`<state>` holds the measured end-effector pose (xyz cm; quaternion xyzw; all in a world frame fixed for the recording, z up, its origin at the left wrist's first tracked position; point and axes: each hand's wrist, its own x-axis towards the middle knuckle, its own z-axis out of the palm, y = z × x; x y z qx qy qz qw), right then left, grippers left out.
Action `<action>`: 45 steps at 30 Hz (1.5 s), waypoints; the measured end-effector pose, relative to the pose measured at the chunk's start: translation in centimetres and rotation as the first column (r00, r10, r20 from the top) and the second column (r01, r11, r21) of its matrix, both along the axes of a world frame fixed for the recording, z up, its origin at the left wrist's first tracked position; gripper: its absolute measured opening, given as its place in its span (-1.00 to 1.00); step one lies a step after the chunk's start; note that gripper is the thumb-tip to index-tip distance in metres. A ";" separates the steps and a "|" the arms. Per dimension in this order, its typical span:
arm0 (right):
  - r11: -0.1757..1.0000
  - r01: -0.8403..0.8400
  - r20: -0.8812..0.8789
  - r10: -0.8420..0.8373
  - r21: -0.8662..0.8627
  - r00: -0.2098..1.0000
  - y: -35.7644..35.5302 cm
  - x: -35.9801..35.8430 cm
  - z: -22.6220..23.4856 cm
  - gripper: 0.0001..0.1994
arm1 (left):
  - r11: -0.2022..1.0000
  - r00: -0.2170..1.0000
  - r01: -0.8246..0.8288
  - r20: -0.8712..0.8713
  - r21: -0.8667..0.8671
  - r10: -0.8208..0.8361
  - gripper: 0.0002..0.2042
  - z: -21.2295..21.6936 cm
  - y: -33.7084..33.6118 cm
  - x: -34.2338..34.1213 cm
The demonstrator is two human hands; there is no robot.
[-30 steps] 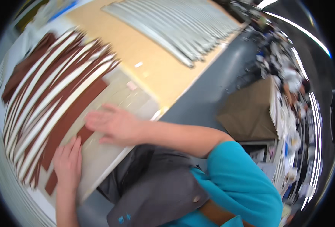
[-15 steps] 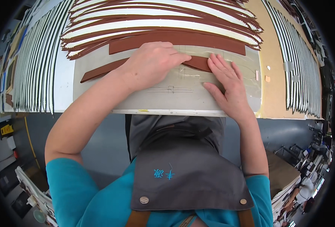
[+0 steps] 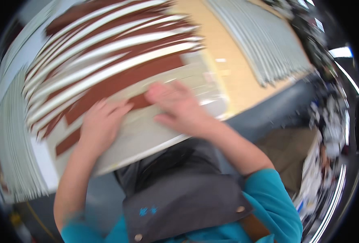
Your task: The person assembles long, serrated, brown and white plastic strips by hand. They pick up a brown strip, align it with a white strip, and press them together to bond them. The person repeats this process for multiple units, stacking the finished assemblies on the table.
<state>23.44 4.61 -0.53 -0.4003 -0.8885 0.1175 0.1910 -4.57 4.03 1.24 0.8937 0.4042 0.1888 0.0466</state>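
A narrow reddish-brown strip [image 3: 139, 101], perhaps leather, lies on the grey work mat. My left hand [image 3: 100, 127] rests over its left part, fingers laid forward, and covers a stretch of it. At the strip's right end is my right hand [image 3: 181, 108], fingers extended and thumb apart, hiding that end. The picture is smeared by motion, so fingertip contact is hard to judge. Just beyond both hands lies a wider brown strip [image 3: 126, 85], flat on the mat.
Overlapping brown strips with white undersides [image 3: 102, 52] cover the table's far side. Rows of pale grey strips stand at the left [image 3: 15, 137] and far right [image 3: 256, 40]. The grey mat [image 3: 147, 129] reaches the table's near edge. Dark brown sheets [image 3: 289, 154] are stacked at right.
The view has turned and blurred, tilting the table. My left hand has moved from the strip's middle toward its left part. My right hand remains near the right end.
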 end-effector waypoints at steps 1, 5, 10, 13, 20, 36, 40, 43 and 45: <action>1.000 -0.007 -0.008 0.007 -0.005 1.000 0.1 -0.1 -0.4 -0.42 | 1.000 1.000 -0.013 0.006 0.015 0.013 -0.61 -0.2 -0.3 -0.1; 0.994 -0.071 -0.071 0.066 -0.079 0.995 0.8 -0.7 -0.7 -0.42 | 0.990 0.991 -0.133 -0.035 -0.035 0.132 -0.64 -0.6 -2.0 0.3; 0.995 -0.068 -0.045 0.065 -0.078 0.997 0.4 -0.3 -1.4 -0.41 | 0.980 0.961 -0.197 -0.197 0.015 0.196 -0.62 -0.7 -3.5 1.5; 0.997 -0.069 -0.019 0.068 -0.041 0.997 0.3 -0.2 -1.5 -0.41 | 0.969 0.944 -0.245 -0.232 -0.017 0.234 -0.58 -0.7 -4.2 1.9; 0.999 -0.052 0.052 0.052 0.006 0.997 0.5 1.8 -0.9 -0.37 | 0.943 0.931 -0.329 -0.190 -0.058 0.313 -0.56 -0.8 -4.9 2.1; 1.000 0.020 0.006 -0.020 0.010 1.000 -0.3 1.8 1.7 -0.46 | 0.936 0.927 -0.351 0.144 0.013 0.346 -0.75 -1.1 -3.8 2.3; 1.000 0.026 0.009 -0.026 0.000 1.000 -0.3 2.2 1.7 -0.45 | 0.944 0.930 -0.331 0.178 0.017 0.323 -0.76 -1.2 -3.4 2.6; 0.999 0.032 -0.012 -0.032 -0.018 0.999 -0.2 2.3 1.9 -0.45 | 0.952 0.932 -0.307 0.204 0.008 0.299 -0.77 -1.3 -3.1 2.7; 0.999 0.037 -0.047 -0.039 -0.032 0.998 -0.1 2.3 1.8 -0.43 | 0.953 0.932 -0.301 0.210 0.000 0.295 -0.77 -1.2 -3.0 2.7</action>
